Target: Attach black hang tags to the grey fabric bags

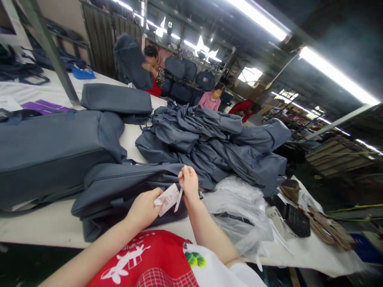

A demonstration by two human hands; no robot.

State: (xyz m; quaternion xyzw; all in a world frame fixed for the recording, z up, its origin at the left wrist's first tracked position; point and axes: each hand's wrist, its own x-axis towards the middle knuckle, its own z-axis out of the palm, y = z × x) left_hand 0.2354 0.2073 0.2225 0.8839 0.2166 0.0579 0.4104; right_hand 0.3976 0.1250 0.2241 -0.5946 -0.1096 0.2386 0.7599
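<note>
Just in front of my apron, my left hand [147, 207] pinches a white printed hang tag [168, 200] by its edge. My right hand [189, 181] is raised beside it with the fingertips pressed together. Below those fingers a narrow white strip [178, 199] hangs down, perhaps a second tag seen edge-on; the string or fastener is too small to make out. Under both hands a dark blue-grey bag [119, 179] lies on the white table [44, 229], its side sagging inward.
A large stuffed bag [50, 147] lies at left, another bag [116, 97] behind it. A heap of limp bags [209, 139] fills the middle. Clear plastic bags [236, 207] lie right of my arm. A metal post [50, 48] rises at left; several people work beyond.
</note>
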